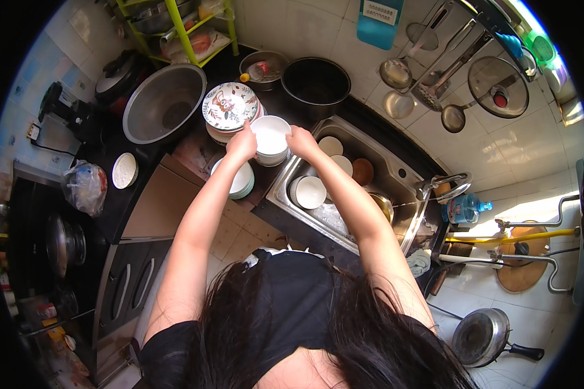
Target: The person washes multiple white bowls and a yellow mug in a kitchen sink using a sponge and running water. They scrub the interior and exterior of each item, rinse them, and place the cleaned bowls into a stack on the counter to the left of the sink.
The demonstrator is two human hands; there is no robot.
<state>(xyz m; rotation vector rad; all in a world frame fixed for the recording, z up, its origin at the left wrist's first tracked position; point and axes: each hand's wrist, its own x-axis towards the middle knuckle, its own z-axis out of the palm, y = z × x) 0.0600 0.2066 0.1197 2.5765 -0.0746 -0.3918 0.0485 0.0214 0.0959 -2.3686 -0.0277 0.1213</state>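
My left hand [243, 143] and my right hand [301, 143] grip opposite sides of a white bowl [271, 132], which sits at the top of a stack of bowls. Whether the bowl is lifted off the stack I cannot tell. Behind my left hand rises a pile of plates, the top one a patterned plate [229, 106] with an animal and leaves. Pale green-sided bowls [241, 181] stand stacked just below that hand. To the right of my right hand lies the steel sink [292, 170], holding several bowls, among them a ribbed white bowl [310, 192]; my right forearm hides part of it.
A large grey metal basin [168, 109], a black pot [316, 82] and a smaller metal bowl [264, 73] crowd the counter's back. Water runs from the faucet [438, 185]. A blue soap bottle [462, 209] stands beyond it. Ladles [396, 73] hang on the wall.
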